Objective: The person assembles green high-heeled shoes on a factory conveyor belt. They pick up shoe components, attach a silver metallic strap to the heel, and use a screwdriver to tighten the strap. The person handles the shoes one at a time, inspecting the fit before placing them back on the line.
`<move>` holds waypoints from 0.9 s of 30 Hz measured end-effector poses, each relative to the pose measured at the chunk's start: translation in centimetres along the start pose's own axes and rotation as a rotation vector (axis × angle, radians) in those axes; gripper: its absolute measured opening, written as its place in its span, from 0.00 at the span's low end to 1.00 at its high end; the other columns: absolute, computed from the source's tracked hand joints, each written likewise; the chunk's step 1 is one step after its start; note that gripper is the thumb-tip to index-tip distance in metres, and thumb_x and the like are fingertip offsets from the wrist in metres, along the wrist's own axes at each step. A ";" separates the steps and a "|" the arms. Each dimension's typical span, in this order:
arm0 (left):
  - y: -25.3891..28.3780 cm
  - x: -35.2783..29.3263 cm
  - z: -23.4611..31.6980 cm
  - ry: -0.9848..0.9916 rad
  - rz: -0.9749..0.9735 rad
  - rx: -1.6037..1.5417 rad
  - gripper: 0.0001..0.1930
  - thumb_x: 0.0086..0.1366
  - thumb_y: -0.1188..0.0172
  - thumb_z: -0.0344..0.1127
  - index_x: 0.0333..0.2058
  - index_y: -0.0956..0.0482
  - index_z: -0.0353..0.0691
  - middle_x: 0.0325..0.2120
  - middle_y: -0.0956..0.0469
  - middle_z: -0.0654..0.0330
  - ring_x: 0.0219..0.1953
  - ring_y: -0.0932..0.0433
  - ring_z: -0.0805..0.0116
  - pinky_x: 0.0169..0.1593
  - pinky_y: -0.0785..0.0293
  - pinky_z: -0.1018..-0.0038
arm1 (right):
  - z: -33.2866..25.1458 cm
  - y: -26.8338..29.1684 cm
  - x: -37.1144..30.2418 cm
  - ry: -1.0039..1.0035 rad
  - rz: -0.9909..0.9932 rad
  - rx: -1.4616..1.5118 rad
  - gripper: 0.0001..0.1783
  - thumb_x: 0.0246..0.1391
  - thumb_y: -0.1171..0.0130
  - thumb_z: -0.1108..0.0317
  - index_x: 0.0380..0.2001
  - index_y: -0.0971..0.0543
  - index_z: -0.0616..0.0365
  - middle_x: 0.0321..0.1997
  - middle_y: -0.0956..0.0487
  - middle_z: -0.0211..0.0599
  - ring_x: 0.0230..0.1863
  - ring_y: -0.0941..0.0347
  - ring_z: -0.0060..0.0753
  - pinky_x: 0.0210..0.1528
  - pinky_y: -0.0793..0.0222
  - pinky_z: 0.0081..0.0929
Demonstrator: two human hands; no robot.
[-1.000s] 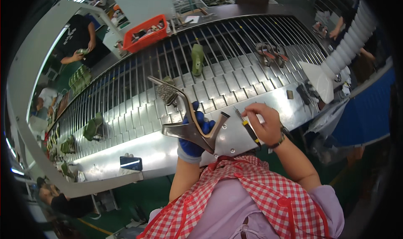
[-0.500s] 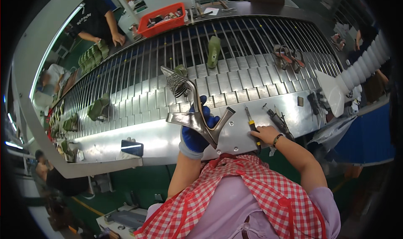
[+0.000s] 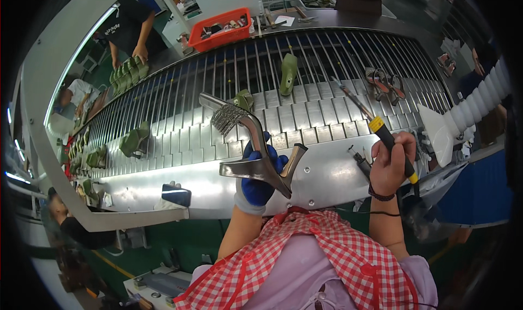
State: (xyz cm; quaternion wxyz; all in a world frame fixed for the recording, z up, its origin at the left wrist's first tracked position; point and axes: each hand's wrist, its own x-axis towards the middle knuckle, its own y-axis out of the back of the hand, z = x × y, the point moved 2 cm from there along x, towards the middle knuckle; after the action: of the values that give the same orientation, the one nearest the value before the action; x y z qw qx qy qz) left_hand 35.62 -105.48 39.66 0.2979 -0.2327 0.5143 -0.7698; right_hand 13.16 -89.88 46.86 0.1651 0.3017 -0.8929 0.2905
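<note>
My left hand point(image 3: 260, 179), in a blue and grey glove, is closed around a metallic high-heeled sandal point(image 3: 256, 171) above the near metal edge of the conveyor. A glittery band crosses the toe, which points to the far left, and the block heel is toward me. My bare right hand point(image 3: 389, 168) grips the black and yellow handle of a soldering iron point(image 3: 357, 100), its metal tip raised toward the far left, apart from the sandal. Past the sandal, green shoe lasts point(image 3: 289, 75) lie on the conveyor.
The slatted conveyor point(image 3: 321, 122) carries a pair of strappy sandals point(image 3: 384, 84). A white hose nozzle point(image 3: 436, 130) stands at the right, a phone point(image 3: 176, 194) lies at the near left, and a red bin point(image 3: 220, 32) sits at the back. A co-worker point(image 3: 133, 29) handles green lasts at the far left.
My right hand has picked the soldering iron up off the metal edge and raised it to the right. My left hand still holds the sandal, now tilted slightly differently.
</note>
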 end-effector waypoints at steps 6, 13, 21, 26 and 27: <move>-1.2 0.7 -0.1 -0.013 0.007 0.075 0.24 0.68 0.48 0.37 0.60 0.38 0.40 0.34 0.25 0.61 0.34 0.23 0.65 0.47 0.22 0.61 | -5.4 -4.5 -1.9 0.120 -0.435 -0.309 0.21 0.56 0.45 0.57 0.44 0.27 0.65 0.26 0.21 0.43 0.23 0.24 0.25 0.27 0.27 0.20; -1.5 0.6 0.1 -0.004 -0.028 0.095 0.24 0.67 0.46 0.37 0.59 0.36 0.39 0.32 0.25 0.58 0.32 0.23 0.65 0.48 0.24 0.60 | -5.6 -6.8 -1.9 0.262 -0.581 -0.354 0.18 0.42 0.44 0.68 0.39 0.22 0.66 0.20 0.21 0.36 0.19 0.23 0.30 0.25 0.27 0.24; -1.8 0.2 0.4 -0.003 0.000 0.120 0.23 0.67 0.46 0.37 0.59 0.36 0.39 0.31 0.25 0.57 0.32 0.23 0.64 0.48 0.25 0.61 | -5.4 -7.6 -1.7 0.248 -0.635 -0.374 0.18 0.48 0.46 0.63 0.41 0.25 0.62 0.21 0.22 0.37 0.19 0.25 0.28 0.24 0.29 0.22; -1.3 0.1 0.5 -0.016 -0.009 0.144 0.23 0.67 0.46 0.38 0.58 0.36 0.41 0.31 0.25 0.57 0.31 0.23 0.64 0.48 0.25 0.60 | -5.0 -8.0 -1.7 0.252 -0.630 -0.350 0.20 0.39 0.45 0.70 0.39 0.23 0.66 0.20 0.22 0.35 0.19 0.23 0.31 0.24 0.27 0.25; -1.3 0.0 0.5 -0.014 -0.002 0.146 0.22 0.67 0.46 0.38 0.58 0.36 0.42 0.31 0.25 0.57 0.31 0.23 0.64 0.48 0.25 0.60 | -4.9 -8.0 -1.8 0.247 -0.629 -0.351 0.20 0.39 0.45 0.70 0.39 0.23 0.66 0.19 0.22 0.35 0.19 0.24 0.31 0.24 0.27 0.25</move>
State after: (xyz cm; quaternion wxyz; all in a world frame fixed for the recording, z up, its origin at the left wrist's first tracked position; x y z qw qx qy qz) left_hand 35.66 -105.45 41.10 0.3171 -0.2162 0.4545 -0.8038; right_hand 20.20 -91.25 53.20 0.4016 0.4908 -0.7664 0.1025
